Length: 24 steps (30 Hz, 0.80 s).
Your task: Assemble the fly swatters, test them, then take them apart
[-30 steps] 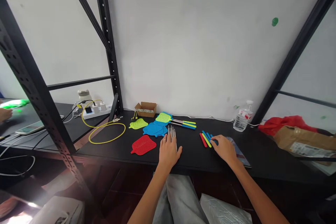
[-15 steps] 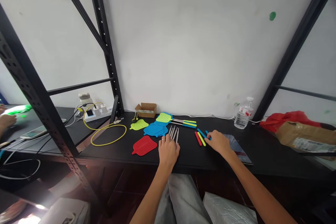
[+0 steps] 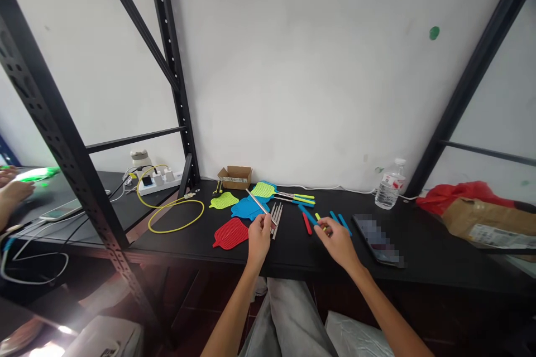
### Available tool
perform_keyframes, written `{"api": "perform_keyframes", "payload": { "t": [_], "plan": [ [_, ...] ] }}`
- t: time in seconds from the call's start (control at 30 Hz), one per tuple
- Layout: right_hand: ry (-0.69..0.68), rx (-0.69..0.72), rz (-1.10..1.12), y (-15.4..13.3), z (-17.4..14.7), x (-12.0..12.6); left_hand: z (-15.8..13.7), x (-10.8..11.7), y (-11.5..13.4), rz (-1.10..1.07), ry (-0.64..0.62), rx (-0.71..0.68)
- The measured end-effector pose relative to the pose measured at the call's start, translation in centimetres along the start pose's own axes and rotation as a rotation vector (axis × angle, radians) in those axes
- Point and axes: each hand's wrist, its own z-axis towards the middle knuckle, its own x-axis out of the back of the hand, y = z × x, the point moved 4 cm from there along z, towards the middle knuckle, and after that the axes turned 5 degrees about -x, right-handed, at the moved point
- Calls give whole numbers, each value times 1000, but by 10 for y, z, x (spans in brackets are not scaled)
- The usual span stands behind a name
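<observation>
Where both hands are occupied above the black surface [image 3: 293, 245], the contents list as follows; directions are taken from the hand named.

Left hand [image 3: 260, 231]: fingers closed on one slender silver metal rod [image 3: 255, 201], raised at a tilt, its free end toward eleven o'clock. At two o'clock, just beside the hand: a small group of loose silver rods [image 3: 278, 216], lying side by side. At nine o'clock: one red perforated swatter head [image 3: 231, 233]. At eleven o'clock: blue perforated swatter heads [image 3: 245, 209], overlapping. Between ten and eleven o'clock: one yellow-green swatter head [image 3: 224, 199], lying flat. At twelve o'clock, farther off: swatters with heads and rods joined [image 3: 263, 189], handles toward three o'clock.

Right hand [image 3: 338, 239]: fingers gripping one blue tubular handle [image 3: 307, 214] by its near end, the far end toward ten o'clock. At ten o'clock: one red tubular handle [image 3: 307, 224]. Near it: one yellow-green handle [image 3: 317, 216], partly hidden. At twelve o'clock: two blue handles lying loose [image 3: 340, 223]. At three o'clock: one dark flat rectangular object [image 3: 374, 240], face pixelated. Between one and two o'clock: one clear plastic bottle [image 3: 390, 185], upright.
</observation>
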Motion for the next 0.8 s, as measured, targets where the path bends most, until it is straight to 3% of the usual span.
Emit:
{"api": "perform_keyframes", "payload": {
  "t": [0.13,0.27,0.53,0.8],
  "plan": [
    [-140,57,66,-12,-17,-19,1,-1,-4,-155,-43,109],
    [-193,23,137,-5,-18,-21,1,-1,-7,-256,-71,148],
    [-209,8,219,3,-15,-21,1,-6,-5,-289,-173,113],
    [-191,-22,270,6,-15,-19,0,-6,-5,-282,-197,119]
  ]
}}
